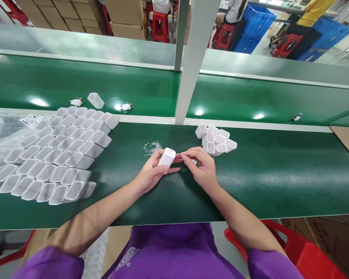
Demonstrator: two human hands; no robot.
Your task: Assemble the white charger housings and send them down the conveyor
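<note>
My left hand (148,172) is closed around a white plastic charger housing (166,157), its slotted end tilted up. Just to the right, my right hand (203,167) has thumb and forefinger pressed together close to the housing. Whatever sits in that pinch is too small to make out; a bit of white shows beneath the fingers. A scatter of tiny clear pieces (152,148) lies on the green surface beyond my left hand. Behind my right hand stands a small cluster of white housings (216,138). Many more open-ended white housings (56,149) are packed in rows at the left.
Along the green belt (133,85) behind a low white rail lie a single housing (95,100) and small electronic parts (126,107). A white post (192,58) rises at the centre. Plastic bags (2,139) lie far left, cardboard (347,141) far right. People sit beyond.
</note>
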